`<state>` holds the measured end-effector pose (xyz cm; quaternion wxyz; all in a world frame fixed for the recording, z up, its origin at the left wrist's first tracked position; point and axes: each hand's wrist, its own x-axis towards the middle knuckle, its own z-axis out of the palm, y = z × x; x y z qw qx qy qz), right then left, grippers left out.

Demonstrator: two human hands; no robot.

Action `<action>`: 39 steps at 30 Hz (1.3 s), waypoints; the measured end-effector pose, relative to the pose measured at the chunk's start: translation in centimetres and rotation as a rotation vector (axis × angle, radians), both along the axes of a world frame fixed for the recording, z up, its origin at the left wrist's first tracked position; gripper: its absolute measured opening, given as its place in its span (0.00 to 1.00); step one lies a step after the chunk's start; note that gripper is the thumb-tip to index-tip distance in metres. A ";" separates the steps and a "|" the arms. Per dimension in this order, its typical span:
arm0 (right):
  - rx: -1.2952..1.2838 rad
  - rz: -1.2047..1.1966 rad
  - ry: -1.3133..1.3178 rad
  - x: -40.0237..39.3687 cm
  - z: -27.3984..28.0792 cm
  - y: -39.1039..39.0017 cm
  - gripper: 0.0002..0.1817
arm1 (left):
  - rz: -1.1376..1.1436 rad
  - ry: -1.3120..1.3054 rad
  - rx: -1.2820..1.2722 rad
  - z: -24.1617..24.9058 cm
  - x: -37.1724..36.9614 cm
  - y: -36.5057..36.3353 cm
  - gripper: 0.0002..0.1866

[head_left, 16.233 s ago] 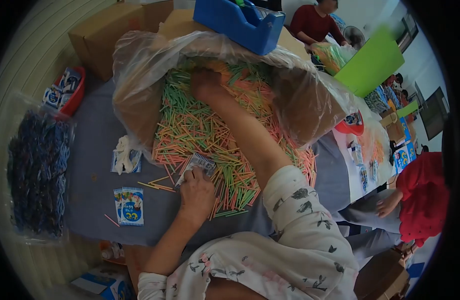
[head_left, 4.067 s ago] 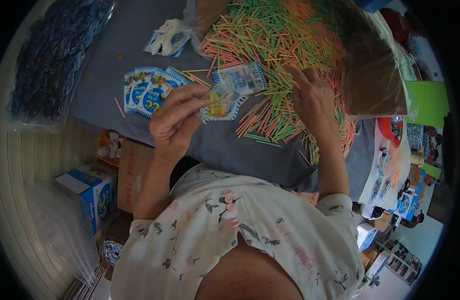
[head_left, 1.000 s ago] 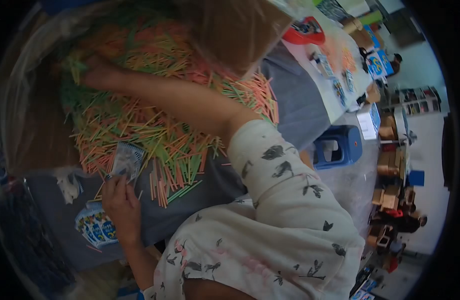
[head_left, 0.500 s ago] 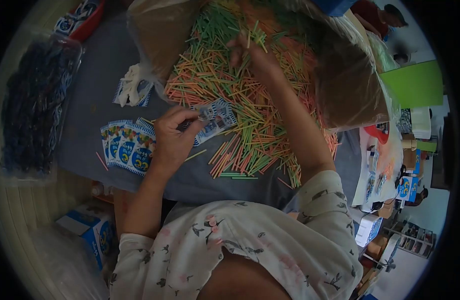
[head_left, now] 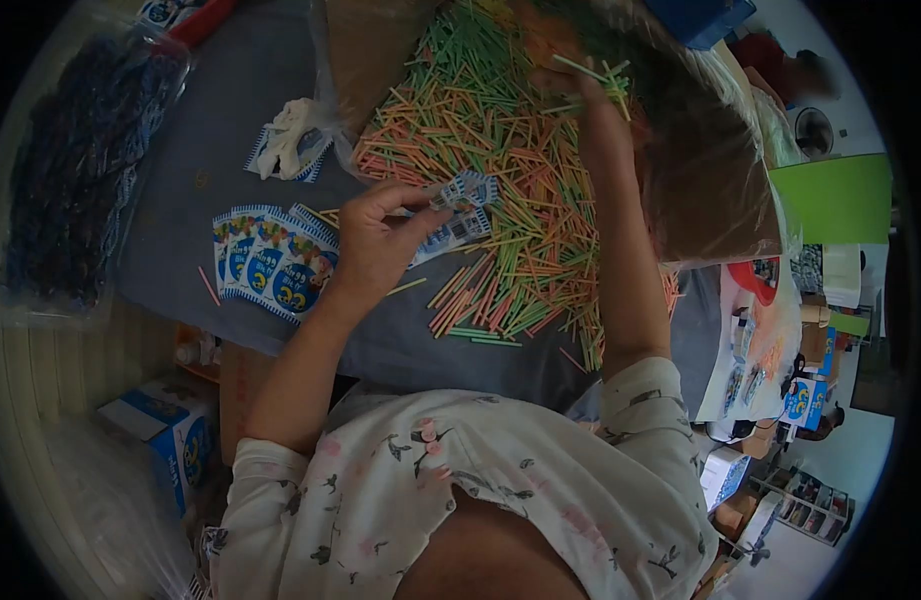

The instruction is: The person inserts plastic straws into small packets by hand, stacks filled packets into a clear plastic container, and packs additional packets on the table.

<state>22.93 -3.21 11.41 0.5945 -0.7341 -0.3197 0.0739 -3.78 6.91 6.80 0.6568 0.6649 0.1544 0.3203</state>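
My left hand (head_left: pixel 385 225) pinches a small blue-and-white printed packet (head_left: pixel 465 190) between thumb and fingers, above another packet (head_left: pixel 450 236) at the edge of the stick pile. My right hand (head_left: pixel 587 90) is over the far right part of the pile, closed on several thin green and yellow sticks (head_left: pixel 618 88). Below it spreads a large heap of pink, orange and green sticks (head_left: pixel 480 130). Left of my left hand, several printed packets (head_left: pixel 270 262) lie fanned out on the grey cloth (head_left: pixel 180 235).
A clear tub of dark blue packets (head_left: pixel 80 170) stands at the left. A crumpled white item (head_left: pixel 286 138) lies on a packet. Plastic-lined cardboard (head_left: pixel 715 170) borders the heap at right. Blue-and-white boxes (head_left: pixel 170 430) are on the floor. Another person (head_left: pixel 780 68) is at the far upper right.
My left hand has lifted a packet up from the other one. My right hand has moved right with its sticks. The view has shifted slightly.
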 end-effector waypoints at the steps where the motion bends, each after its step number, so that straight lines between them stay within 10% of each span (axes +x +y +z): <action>1: 0.135 0.237 0.152 -1.1 0.9 -0.5 0.20 | 0.010 0.000 0.020 0.0 0.4 0.2 0.08; 15: 0.632 0.733 0.650 -4.0 0.9 -1.1 0.23 | -0.060 0.089 -0.112 0.4 4.8 0.5 0.08; 26: 0.245 0.414 0.052 -6.4 1.2 -1.5 0.26 | -0.028 0.042 0.146 0.9 6.6 -0.7 0.08; 32: 0.676 0.503 0.307 -4.9 1.1 -1.1 0.25 | -0.028 0.082 0.060 -0.3 6.8 -0.3 0.08; 39: 0.410 0.323 0.095 -7.1 1.9 -1.1 0.25 | -0.008 0.051 0.112 0.9 6.5 -0.9 0.08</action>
